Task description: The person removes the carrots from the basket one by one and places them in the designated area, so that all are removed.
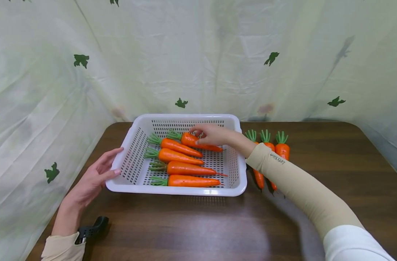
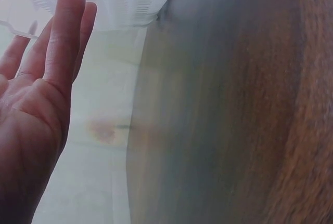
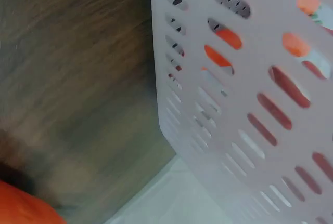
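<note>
A white perforated plastic basket [image 1: 177,189] holds several orange carrots with green tops, lying roughly crosswise, such as the front carrot [image 1: 193,181]. My right hand [image 1: 211,135] reaches over the basket's right rim and holds the rearmost carrot [image 1: 206,145] near its thick end, thumb on the near side. That hand is out of sight in the right wrist view, where the basket's side wall [image 3: 208,99] fills the right half. At the basket's left rim, my left hand [image 1: 92,177] touches the edge with thumb and fingertips apart; its fingers [image 2: 62,42] look straight in the left wrist view.
Three more carrots [image 1: 282,149] lie side by side on the brown wooden table [image 1: 329,163], right of the basket and partly behind my right forearm. A pale curtain [image 1: 198,65] with green leaf shapes hangs behind the table and along its left side.
</note>
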Demonstrator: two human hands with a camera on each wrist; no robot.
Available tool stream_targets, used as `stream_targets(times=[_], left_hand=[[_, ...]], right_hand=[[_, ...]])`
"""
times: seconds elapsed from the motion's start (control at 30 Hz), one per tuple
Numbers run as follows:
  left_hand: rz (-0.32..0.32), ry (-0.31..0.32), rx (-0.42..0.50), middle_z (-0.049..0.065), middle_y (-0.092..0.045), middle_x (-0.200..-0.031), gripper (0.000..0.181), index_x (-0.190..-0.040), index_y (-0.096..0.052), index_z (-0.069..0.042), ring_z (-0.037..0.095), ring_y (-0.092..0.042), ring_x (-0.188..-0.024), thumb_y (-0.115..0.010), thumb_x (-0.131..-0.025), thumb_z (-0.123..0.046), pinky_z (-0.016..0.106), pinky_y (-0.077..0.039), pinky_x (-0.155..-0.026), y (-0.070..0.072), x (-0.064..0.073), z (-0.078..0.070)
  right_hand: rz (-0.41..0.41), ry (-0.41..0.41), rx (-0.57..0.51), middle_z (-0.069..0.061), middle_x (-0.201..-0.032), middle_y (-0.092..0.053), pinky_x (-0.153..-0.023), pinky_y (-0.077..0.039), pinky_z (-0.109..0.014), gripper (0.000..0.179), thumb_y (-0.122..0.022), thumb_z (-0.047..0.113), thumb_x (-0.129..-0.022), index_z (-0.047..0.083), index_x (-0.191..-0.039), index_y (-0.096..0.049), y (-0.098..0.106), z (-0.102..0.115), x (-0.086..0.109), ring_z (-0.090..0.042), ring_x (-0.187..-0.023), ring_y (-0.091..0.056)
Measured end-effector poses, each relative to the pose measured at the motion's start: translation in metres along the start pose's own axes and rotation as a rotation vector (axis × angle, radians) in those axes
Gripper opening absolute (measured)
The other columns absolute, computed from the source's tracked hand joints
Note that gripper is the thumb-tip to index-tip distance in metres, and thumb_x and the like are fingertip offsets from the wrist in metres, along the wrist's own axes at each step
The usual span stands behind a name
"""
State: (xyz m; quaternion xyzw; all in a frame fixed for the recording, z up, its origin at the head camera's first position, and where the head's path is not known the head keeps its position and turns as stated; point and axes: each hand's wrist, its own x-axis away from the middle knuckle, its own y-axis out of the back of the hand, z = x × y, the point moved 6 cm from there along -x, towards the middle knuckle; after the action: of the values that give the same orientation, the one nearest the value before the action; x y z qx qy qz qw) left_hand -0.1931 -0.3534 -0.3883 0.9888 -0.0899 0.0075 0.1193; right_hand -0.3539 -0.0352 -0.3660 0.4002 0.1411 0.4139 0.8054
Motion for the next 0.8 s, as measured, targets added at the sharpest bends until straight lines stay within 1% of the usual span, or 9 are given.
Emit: stream_targets(times=[0.13,0.27,0.4,0.53,0.8], left_hand=[[0.003,-0.007,-0.005,0.005,-0.033,-0.149,0.064,-0.155,-0.027,-0.033,0.018,-0.048,-0.122,-0.053,-0.099,-0.013,0.042,-0.053,-0.086,-0.0004,-0.0012,-0.0011],[0.0,-0.015,-0.004,0.004,-0.034,-0.148,0.064,-0.155,-0.027,-0.031,0.017,-0.05,-0.121,-0.053,-0.099,-0.011,0.043,-0.054,-0.085,-0.0005,-0.0007,-0.0011],[-0.003,-0.016,-0.003,0.004,-0.035,-0.148,0.064,-0.155,-0.028,-0.031,0.016,-0.052,-0.12,-0.053,-0.099,-0.011,0.043,-0.054,-0.085,-0.0005,0.0,-0.0011],[-0.006,-0.009,0.0,0.003,-0.035,-0.148,0.064,-0.154,-0.028,-0.032,0.016,-0.052,-0.12,-0.053,-0.1,-0.012,0.043,-0.054,-0.085,-0.0004,-0.0001,-0.0009],[0.005,-0.01,0.015,0.004,-0.035,-0.148,0.064,-0.155,-0.027,-0.031,0.016,-0.053,-0.119,-0.052,-0.1,-0.011,0.045,-0.054,-0.085,-0.0016,0.0002,-0.0015]], right_hand=[[0.036,-0.028,-0.018,-0.012,-0.129,-0.058,-0.098,-0.047,-0.038,0.052,-0.063,0.013,-0.096,0.014,-0.145,-0.046,-0.0015,-0.0026,-0.0004,-0.026,-0.112,-0.057],[0.072,-0.048,0.0,-0.012,-0.128,-0.058,-0.097,-0.047,-0.038,0.057,-0.065,0.013,-0.095,0.017,-0.148,-0.044,-0.0052,-0.0053,-0.0019,-0.025,-0.109,-0.058],[0.078,-0.048,0.029,-0.01,-0.128,-0.058,-0.095,-0.047,-0.037,0.058,-0.067,0.013,-0.094,0.018,-0.147,-0.045,-0.0077,-0.0073,-0.0036,-0.024,-0.108,-0.057],[0.081,-0.037,0.05,-0.01,-0.129,-0.058,-0.096,-0.047,-0.038,0.058,-0.068,0.014,-0.093,0.018,-0.146,-0.045,-0.0092,-0.0077,-0.004,-0.024,-0.11,-0.056],[0.087,-0.039,0.043,-0.01,-0.134,-0.056,-0.097,-0.047,-0.039,0.058,-0.069,0.013,-0.092,0.017,-0.145,-0.045,-0.0097,-0.0071,-0.0018,-0.024,-0.116,-0.055]])
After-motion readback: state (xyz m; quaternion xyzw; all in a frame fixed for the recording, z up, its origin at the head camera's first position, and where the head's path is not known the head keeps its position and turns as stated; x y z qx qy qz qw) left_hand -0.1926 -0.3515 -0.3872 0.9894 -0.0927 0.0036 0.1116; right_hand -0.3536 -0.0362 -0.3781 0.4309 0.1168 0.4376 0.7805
